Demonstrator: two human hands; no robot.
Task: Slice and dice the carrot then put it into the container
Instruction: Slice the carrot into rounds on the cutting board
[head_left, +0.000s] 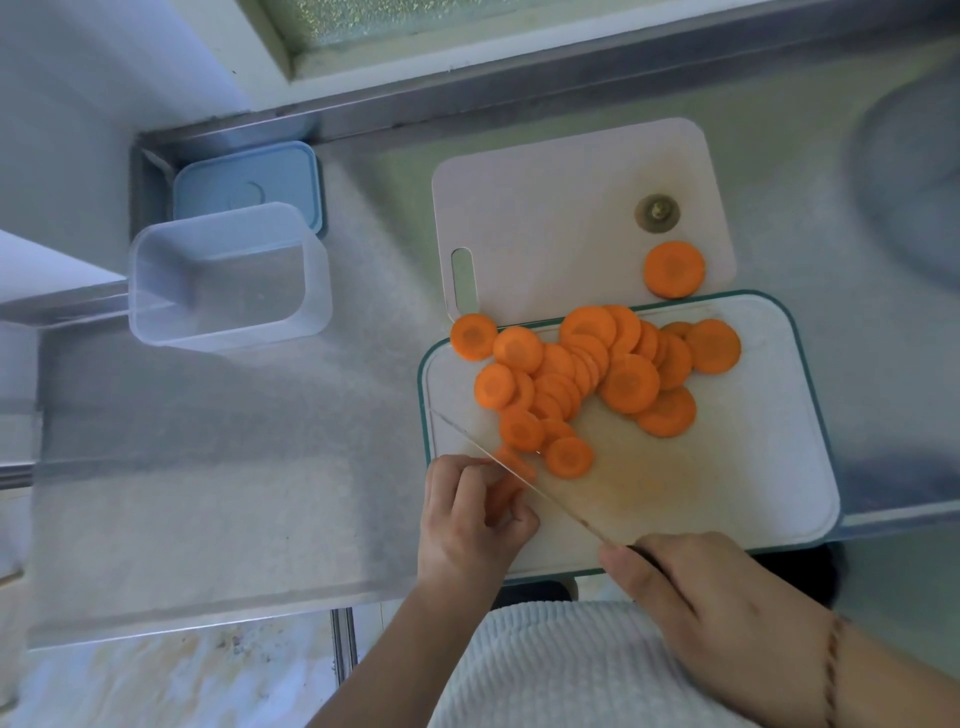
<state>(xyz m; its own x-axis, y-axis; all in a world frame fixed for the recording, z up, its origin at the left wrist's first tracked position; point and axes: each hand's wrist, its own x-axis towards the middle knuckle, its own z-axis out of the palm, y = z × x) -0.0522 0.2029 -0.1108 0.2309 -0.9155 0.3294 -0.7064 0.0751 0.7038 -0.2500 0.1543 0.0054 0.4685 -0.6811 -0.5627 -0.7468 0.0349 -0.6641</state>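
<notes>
From my feed, the tabletop (234, 467) is brushed stainless steel with a raised metal lip (467, 98) along its far edge. Behind that lip I see a pale window frame (280, 52) holding frosted, textured glass (363, 15), and soft daylight comes through it. A plain light wall (104, 78) fills the upper left. Below the steel's near edge, a mottled beige floor (156, 686) shows. At far right a round, blurred grey shape (914, 171) sits on the steel.
</notes>
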